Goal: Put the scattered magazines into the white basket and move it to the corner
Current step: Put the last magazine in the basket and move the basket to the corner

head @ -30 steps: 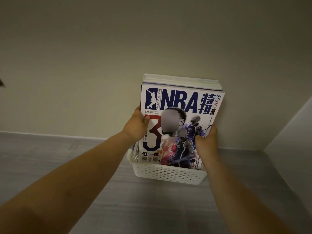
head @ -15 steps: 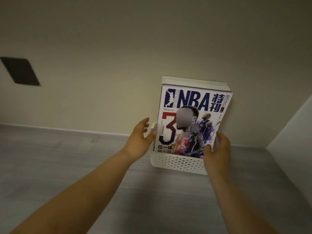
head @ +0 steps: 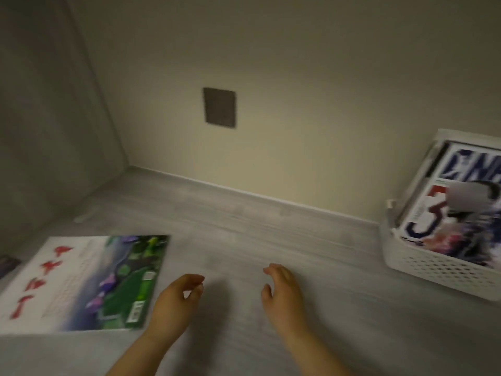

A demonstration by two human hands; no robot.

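Observation:
A white perforated basket (head: 444, 272) stands at the far right against the wall, with upright magazines in it; the front one is a blue-and-white NBA magazine (head: 455, 213). A white and green magazine (head: 86, 283) with red characters lies flat on the grey surface at the left. My left hand (head: 176, 299) hovers just right of that magazine, fingers loosely curled and holding nothing. My right hand (head: 284, 294) hovers in the middle, fingers relaxed and empty. The frame is blurred by motion.
A beige wall (head: 298, 77) runs along the back with a dark square plate (head: 219, 107) on it. A grey side panel (head: 40, 104) closes the left. A dark object (head: 8, 263) peeks in at the left edge.
Both hands have let go of the basket and the NBA magazine and drawn back. The view has swung left, so the basket now sits at the right edge and a flat magazine shows.

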